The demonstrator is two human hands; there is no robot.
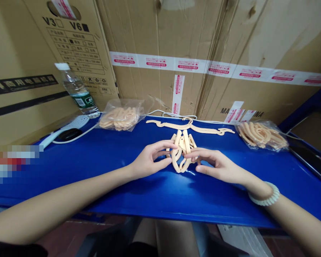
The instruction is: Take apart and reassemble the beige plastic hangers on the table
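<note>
A small stack of peach-coloured plastic hook pieces point(182, 150) lies on the blue table point(117, 157) in front of me. My left hand point(149, 161) pinches the left side of the stack with thumb and fingers. From the right, my right hand point(216, 165) has its fingertips on the stack, thumb underneath. A long, thin peach hanger-shaped piece point(189, 126) lies flat just behind the stack. A pale bead bracelet point(266, 194) is on my right wrist.
Two clear bags of the same peach pieces lie at the back, the left bag point(120, 117) and the right bag point(262, 134). A water bottle point(79, 92), a white handheld device point(65, 131) and its cable stand at the far left. Cardboard boxes point(203, 53) wall off the back.
</note>
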